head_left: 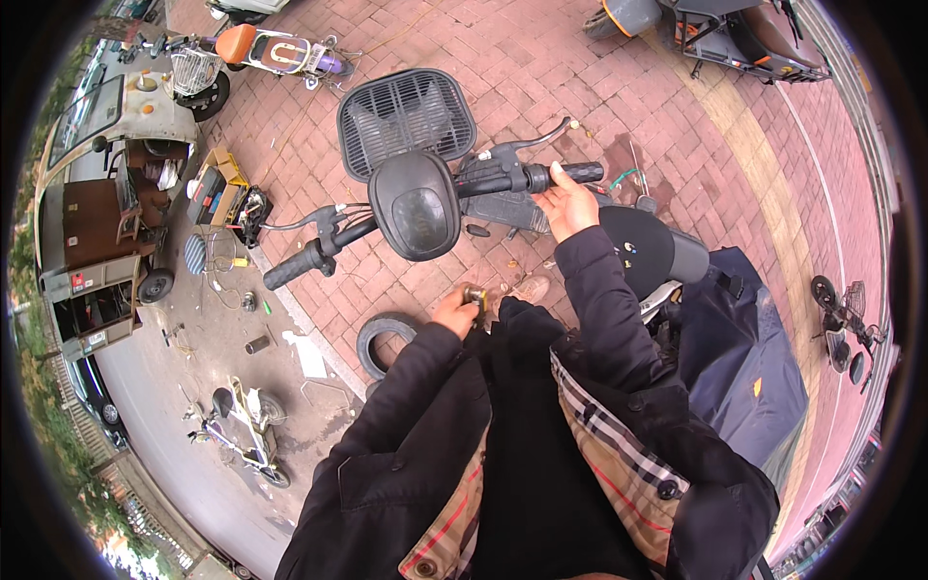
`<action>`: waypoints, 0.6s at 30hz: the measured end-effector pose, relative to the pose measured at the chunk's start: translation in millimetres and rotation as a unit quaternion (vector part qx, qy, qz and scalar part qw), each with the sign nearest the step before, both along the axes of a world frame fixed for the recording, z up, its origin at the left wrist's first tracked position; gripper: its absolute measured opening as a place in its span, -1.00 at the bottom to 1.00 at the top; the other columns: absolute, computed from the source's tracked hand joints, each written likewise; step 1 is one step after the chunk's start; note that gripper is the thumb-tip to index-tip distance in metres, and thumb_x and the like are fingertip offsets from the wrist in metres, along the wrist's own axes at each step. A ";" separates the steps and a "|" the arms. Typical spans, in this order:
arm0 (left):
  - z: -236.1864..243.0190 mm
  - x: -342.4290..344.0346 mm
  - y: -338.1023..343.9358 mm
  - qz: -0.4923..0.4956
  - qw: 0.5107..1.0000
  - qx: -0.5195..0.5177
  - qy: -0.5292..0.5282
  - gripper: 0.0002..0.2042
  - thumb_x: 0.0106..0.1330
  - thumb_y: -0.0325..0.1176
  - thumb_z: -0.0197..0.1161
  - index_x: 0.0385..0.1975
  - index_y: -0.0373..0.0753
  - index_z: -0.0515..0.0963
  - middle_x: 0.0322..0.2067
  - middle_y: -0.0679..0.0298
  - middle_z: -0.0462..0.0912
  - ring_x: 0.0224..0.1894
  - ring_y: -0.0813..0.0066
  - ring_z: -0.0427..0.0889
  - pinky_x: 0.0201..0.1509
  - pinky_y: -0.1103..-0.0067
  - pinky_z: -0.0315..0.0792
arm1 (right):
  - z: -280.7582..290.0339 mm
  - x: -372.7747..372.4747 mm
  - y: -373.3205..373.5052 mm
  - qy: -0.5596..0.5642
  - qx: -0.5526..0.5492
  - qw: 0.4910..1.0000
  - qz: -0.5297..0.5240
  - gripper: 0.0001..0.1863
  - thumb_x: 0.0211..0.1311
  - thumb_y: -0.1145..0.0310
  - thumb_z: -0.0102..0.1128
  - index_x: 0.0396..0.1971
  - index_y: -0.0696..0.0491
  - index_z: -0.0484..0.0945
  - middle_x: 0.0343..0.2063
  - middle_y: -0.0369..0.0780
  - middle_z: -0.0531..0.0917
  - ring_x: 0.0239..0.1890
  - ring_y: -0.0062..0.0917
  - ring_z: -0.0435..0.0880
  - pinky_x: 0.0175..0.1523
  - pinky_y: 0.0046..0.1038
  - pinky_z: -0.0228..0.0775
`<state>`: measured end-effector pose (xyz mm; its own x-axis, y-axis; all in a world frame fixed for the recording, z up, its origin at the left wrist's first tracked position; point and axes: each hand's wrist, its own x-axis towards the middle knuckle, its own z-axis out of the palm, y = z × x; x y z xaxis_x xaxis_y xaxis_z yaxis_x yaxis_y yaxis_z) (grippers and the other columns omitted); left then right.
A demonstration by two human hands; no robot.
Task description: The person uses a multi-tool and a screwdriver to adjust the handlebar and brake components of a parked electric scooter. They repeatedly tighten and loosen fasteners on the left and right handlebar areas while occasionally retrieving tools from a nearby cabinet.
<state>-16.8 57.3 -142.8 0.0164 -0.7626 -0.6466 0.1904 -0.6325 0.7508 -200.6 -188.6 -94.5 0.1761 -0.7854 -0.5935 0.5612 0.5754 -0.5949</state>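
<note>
Left hand (456, 312) closed around a small yellow-and-dark object (476, 296); right hand (568, 208) half open, thumb against the right grip (585, 172), can't tell if it's gripping. Scooter (416, 205) on brick pavement (527, 82), in from its left edge; black tire (365, 346) lies near that edge, beside the left sleeve (411, 372).

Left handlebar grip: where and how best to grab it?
Probably take the left handlebar grip at its middle, from the near side, palm over the top. It is a slim cylinder, its outer end free and angled back, while the left brake lever runs along its far side.
</note>
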 end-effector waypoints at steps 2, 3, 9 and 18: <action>44.2 17.1 14.5 0.040 0.995 -0.085 0.039 -0.73 0.29 -0.50 0.06 -0.03 -0.33 0.52 -0.27 0.21 0.68 -0.20 0.37 0.65 -0.02 0.47 0.54 | 3.7 -1.4 1.1 0.006 -0.023 1.000 0.015 -0.62 0.44 0.14 0.38 -0.04 0.15 0.57 -0.10 -0.14 0.69 -0.04 -0.39 0.67 0.09 -0.30 0.56; 65.6 24.3 19.7 0.101 0.988 -0.069 0.092 -0.70 0.28 -0.45 0.10 -0.01 -0.34 0.50 -0.29 0.19 0.67 -0.21 0.35 0.65 -0.04 0.46 0.55 | 7.9 -2.8 1.5 0.015 -0.023 0.999 0.024 -0.61 0.43 0.13 0.39 -0.04 0.15 0.57 -0.10 -0.13 0.70 -0.05 -0.39 0.67 0.08 -0.31 0.57; 152.2 78.3 56.1 0.286 0.944 -0.155 -0.051 -0.82 0.34 -0.39 0.30 -0.17 -0.26 0.46 -0.50 0.25 0.58 -0.54 0.51 0.54 -0.46 0.58 0.43 | 50.2 -36.0 6.6 0.313 -0.082 0.919 0.226 -0.67 0.43 0.17 0.39 -0.20 0.17 0.59 -0.48 -0.21 0.72 -0.52 -0.52 0.70 -0.40 -0.46 0.56; 179.1 225.5 15.1 0.279 0.860 -0.172 -0.391 -0.86 0.39 -0.32 0.40 -0.26 -0.20 0.59 -0.50 0.46 0.51 -0.51 0.70 0.41 -0.46 0.64 0.29 | 80.7 35.8 -34.5 0.479 -0.523 0.658 0.254 -0.49 0.33 0.18 0.37 0.14 0.21 0.62 0.00 0.01 0.74 0.16 -0.17 0.70 0.25 -0.22 0.49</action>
<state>208.7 72.3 36.3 0.7694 -0.6387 -0.0083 -0.2564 -0.3207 0.9118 -164.8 -223.1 -13.7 0.5116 -0.8369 0.1945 -0.4665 -0.4606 -0.7551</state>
